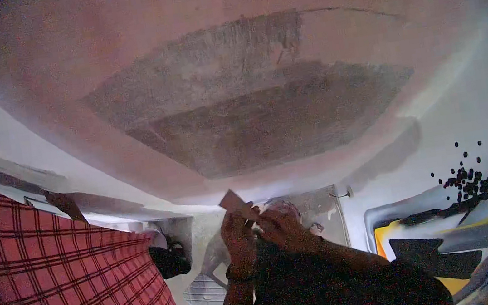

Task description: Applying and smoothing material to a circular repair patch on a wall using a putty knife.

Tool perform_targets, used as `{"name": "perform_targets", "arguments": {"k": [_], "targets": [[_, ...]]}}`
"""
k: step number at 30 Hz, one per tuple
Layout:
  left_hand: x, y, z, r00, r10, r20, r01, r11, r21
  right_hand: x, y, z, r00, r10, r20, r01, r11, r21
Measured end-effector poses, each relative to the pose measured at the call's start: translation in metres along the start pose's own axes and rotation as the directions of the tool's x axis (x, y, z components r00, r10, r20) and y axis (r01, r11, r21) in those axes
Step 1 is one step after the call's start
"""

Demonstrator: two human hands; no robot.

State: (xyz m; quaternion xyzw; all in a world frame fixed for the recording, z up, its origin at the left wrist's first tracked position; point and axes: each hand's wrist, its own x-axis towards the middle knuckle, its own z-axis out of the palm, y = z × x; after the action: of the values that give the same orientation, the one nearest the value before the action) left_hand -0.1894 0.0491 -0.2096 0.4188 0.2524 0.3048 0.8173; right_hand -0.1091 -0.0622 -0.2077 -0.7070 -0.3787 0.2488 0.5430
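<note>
My left hand [239, 238] is raised in the lower middle, closed around a flat, rectangular, brownish piece [236, 203] that looks like a scraper blade. One corner of it points up and to the left. Close beside it, my right hand [284, 230] has its fingers bent in toward the lower end of the piece. What those fingers grip is too dark to make out. Above both hands spreads a large pinkish surface [178, 48] with a rough grey-brown patch [277, 119] that is darker in its lower part.
At the left, close by, stands a person in a red checked garment [66, 273], whose hand [66, 205] is at the white wall beside a smeared grey strip. A dark bag-like object [170, 258] lies behind them. Painted graffiti [434, 244] covers the right wall.
</note>
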Motion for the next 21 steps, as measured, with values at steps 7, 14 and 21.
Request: {"name": "perform_targets", "arguments": {"k": [7,14,21], "targets": [[0.016,-0.021,-0.009,0.994,-0.03,0.102,0.0,0.961,0.278,-0.036,0.014,-0.03,0.911,0.413,0.025,-0.406,0.904,-0.131],[0.02,-0.034,-0.034,0.963,-0.143,0.23,0.092,0.971,0.22,-0.065,0.014,-0.049,0.929,0.301,-0.215,-0.286,0.953,0.101],[0.0,0.002,-0.06,0.971,-0.178,0.162,0.094,0.9,0.426,-0.067,0.007,-0.048,0.927,0.102,-0.361,-0.103,0.995,0.016]]}}
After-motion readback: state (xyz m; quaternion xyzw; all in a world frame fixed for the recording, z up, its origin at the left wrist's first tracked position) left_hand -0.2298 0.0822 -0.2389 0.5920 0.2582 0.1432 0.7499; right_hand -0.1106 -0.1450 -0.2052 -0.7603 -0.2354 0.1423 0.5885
